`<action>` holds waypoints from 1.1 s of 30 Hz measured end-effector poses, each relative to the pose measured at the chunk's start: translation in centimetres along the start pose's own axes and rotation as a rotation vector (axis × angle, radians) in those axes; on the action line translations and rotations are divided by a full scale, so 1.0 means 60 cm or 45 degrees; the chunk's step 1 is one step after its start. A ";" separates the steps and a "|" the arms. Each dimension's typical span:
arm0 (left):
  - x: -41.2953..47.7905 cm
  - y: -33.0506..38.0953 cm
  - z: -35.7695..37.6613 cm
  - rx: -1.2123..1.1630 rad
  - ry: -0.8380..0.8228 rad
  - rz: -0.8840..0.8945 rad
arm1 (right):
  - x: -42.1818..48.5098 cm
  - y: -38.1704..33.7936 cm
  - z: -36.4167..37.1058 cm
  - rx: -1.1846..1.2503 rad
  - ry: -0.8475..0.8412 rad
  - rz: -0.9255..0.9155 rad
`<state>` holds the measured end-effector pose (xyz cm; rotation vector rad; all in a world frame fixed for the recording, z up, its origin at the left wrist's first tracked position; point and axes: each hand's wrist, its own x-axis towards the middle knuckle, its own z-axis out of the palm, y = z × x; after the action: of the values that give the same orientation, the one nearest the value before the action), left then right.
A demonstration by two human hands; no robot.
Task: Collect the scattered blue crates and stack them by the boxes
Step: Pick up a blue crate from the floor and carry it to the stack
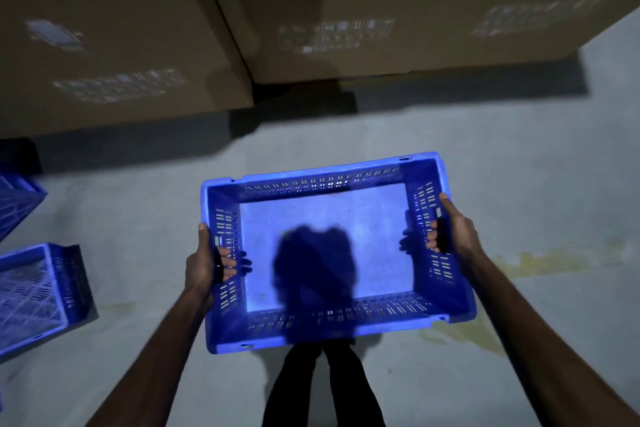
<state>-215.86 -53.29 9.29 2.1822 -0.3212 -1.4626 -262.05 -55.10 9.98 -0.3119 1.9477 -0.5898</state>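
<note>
Where I stand: on a grey floor (519,149), with my dark-clad legs (329,388) showing below the load.
Blue crate (322,178): carried in the air in front of me, opening upward and turned slightly askew. It is near the cardboard boxes but apart from them, and a dark shadow (311,270) lies on its base.
Left grip (202,263): clamped on the crate's left end wall, thumb outside along the rim, fingers (232,265) curled in through the handle slot.
Right grip (450,229): clamped likewise on the right end wall, fingertips showing inside the slot.
Left box (104,28), right box (415,10): large cartons standing side by side on the floor beyond the crate, their labels blurred.
Second crate (34,291), third crate (17,204): blue, on the floor at the left edge, both cut off by the frame. I cannot tell how they lie.
Stain (540,260): a yellowish patch on the floor, beside my right forearm.
</note>
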 end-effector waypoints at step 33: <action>0.662 -0.188 0.364 0.312 0.237 0.125 | 0.714 0.246 0.274 0.005 0.047 -0.088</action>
<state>-220.88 -67.39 -34.95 2.4364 -0.5592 -1.2093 -265.26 -66.81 -36.68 -0.3690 1.9773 -0.6483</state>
